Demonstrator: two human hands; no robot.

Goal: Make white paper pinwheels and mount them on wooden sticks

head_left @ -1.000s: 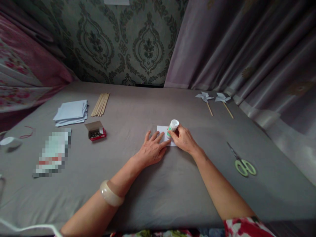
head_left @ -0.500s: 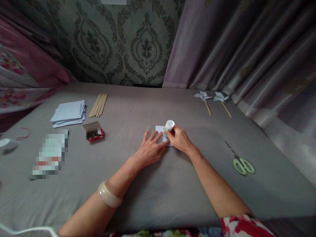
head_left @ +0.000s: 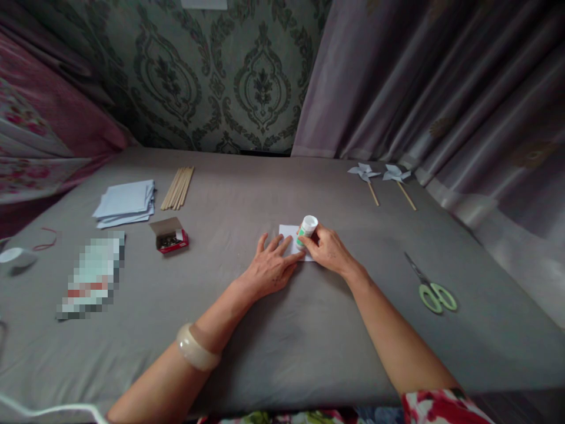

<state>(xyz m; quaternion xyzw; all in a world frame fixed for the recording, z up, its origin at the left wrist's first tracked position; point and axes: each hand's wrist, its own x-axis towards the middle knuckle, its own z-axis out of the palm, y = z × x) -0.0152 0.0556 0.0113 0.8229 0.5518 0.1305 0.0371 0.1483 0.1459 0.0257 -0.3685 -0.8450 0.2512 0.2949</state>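
A small white sheet of paper (head_left: 288, 230) lies on the grey cloth in front of me, partly hidden under both hands. With fingers spread flat, my left hand (head_left: 272, 266) presses on the paper's left and near side. My right hand (head_left: 330, 250) is closed around a white glue stick (head_left: 308, 228) with a green label. The glue stick is tilted, its lower end down at the paper close to my left fingertips; whether it touches is hidden by the fingers.
To the left are stacked white papers (head_left: 122, 200), wooden sticks (head_left: 178, 188), an open red box (head_left: 172, 240) of small metal pieces and a blurred-out packet (head_left: 93, 274). Green-handled scissors (head_left: 431, 290) lie right. Two paper pinwheels (head_left: 364, 172) lie at the back right.
My right hand has slid the glue stick a little to the right along the paper, and the stick leans more. The left hand stays spread in nearly the same place.
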